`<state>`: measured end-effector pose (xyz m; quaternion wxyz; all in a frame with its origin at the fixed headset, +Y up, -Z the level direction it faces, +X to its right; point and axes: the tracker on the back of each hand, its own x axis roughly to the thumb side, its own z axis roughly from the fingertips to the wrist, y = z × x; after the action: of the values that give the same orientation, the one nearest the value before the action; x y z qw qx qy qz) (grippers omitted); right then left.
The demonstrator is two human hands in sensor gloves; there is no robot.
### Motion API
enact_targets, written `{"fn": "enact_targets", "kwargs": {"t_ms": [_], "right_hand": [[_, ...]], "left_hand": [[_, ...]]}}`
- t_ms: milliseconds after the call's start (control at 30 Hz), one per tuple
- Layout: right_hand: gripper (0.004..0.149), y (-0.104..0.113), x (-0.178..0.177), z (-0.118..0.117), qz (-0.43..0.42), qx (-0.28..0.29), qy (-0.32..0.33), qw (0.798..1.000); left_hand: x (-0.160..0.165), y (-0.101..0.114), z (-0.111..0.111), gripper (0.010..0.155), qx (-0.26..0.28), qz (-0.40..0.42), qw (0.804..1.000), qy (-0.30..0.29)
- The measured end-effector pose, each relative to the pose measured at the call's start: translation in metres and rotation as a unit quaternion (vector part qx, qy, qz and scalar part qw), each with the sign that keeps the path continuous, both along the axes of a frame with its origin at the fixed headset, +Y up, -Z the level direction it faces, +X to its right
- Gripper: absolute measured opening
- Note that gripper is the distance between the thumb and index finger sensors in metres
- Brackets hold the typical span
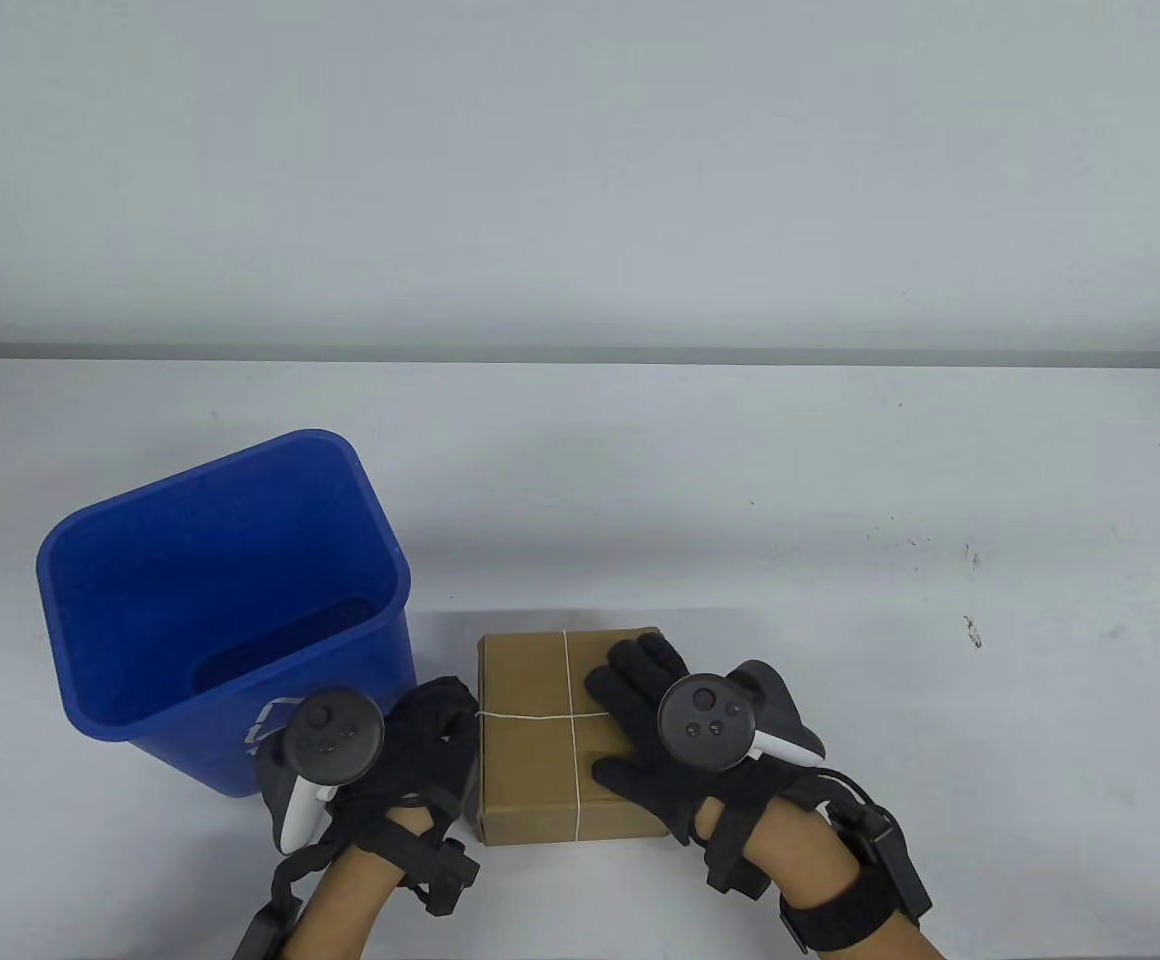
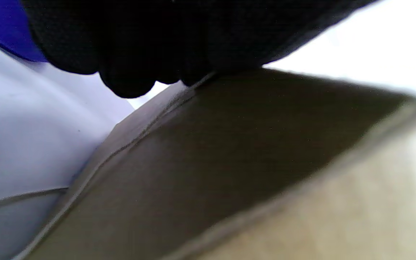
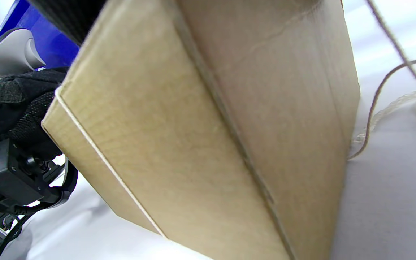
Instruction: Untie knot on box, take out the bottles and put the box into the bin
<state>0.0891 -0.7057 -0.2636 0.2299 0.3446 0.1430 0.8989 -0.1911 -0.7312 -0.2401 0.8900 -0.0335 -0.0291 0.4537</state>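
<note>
**Still tied: one box, two hands, one bin**

Here, one brown cardboard box (image 1: 540,735) sits on the white table (image 1: 740,480) near its front edge, just right of the single blue bin (image 1: 220,600). One pale string (image 1: 571,700) runs round the box in two directions, the two runs crossing on the lid; the crossing lies toward the right of the lid, close to the right hand. In the right wrist view, loose loops of the same string lie on the table beside the box.

The right hand (image 1: 660,740) lies flat on the right part of the lid, its fingers spread and straight, pressing down on the cardboard. The left hand (image 1: 420,750) is at the box's left side, where the string comes over the edge; its fingers are bent against that edge, but whether they pinch the string I cannot tell. In the left wrist view the dark fingertips (image 2: 128,83) touch the top edge of the box.

The bin stands upright and open, apart from the box.
</note>
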Motion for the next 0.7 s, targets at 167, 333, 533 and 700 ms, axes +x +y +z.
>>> {"fn": "enact_targets", "kwargs": {"t_ms": [167, 333, 533, 700], "right_hand": [[0.078, 0.0001, 0.0004, -0.0005, 0.004, 0.000, 0.002, 1.000], [0.078, -0.0001, 0.0015, -0.0016, 0.004, -0.001, 0.001, 1.000], [0.078, -0.0001, 0.0018, -0.0018, 0.004, -0.001, 0.000, 1.000], [0.078, -0.0003, 0.0020, -0.0022, 0.004, -0.001, 0.000, 1.000]], "left_hand": [[-0.0013, 0.0017, 0.0005, 0.045, -0.037, -0.019, 0.999, 0.000], [-0.0024, 0.0012, 0.0007, 0.045, -0.060, -0.091, 0.994, 0.002], [0.0008, -0.0013, 0.0002, 0.045, -0.087, -0.177, 0.980, 0.002], [0.0024, -0.0071, 0.0008, 0.044, -0.137, -0.270, 0.953, 0.006]]}}
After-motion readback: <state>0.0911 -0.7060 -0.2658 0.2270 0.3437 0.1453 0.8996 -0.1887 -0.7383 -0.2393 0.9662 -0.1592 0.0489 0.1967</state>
